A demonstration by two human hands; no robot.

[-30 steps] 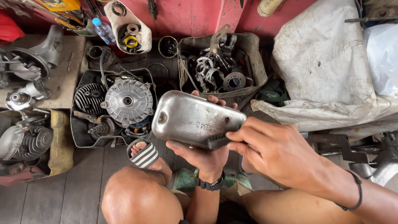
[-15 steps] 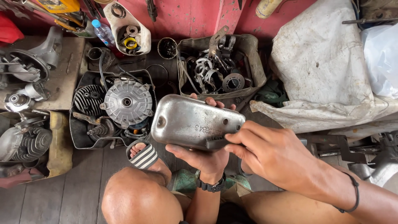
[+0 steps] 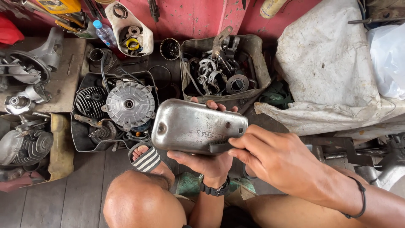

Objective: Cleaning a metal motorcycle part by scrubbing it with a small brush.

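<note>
Holding: the person keeps a rounded, dull silver metal cover up over the lap, its stamped face turned toward the head camera.
Cover's place: it hangs in the air above the wooden floor, just in front of the grey tub of loose parts and to the right of the finned round engine part lying in the black tray.
Left hand: the left hand cups the cover from underneath, palm up, with fingertips showing over the cover's far edge; it is closed around the cover and carries its weight.
Right hand: the right hand comes in from the right, fingers curled, pinching a small dark tab or tool at the cover's near lower edge; whether that piece belongs to the cover cannot be told.
Wrists: the left wrist, wearing a dark watch, is bent back so the cover sits nearly level; the right forearm crosses low with a thin black band on it.
Doing it well: judging by the grip, a steady underside support matters most, since the smooth curved metal could slip; the pinching hand would do best working close to the edge with short, light moves, so that the cover does not twist in the palm.
Around the cover: a striped sandal rests below its left end, and a pale cloth lies off to its right.
</note>
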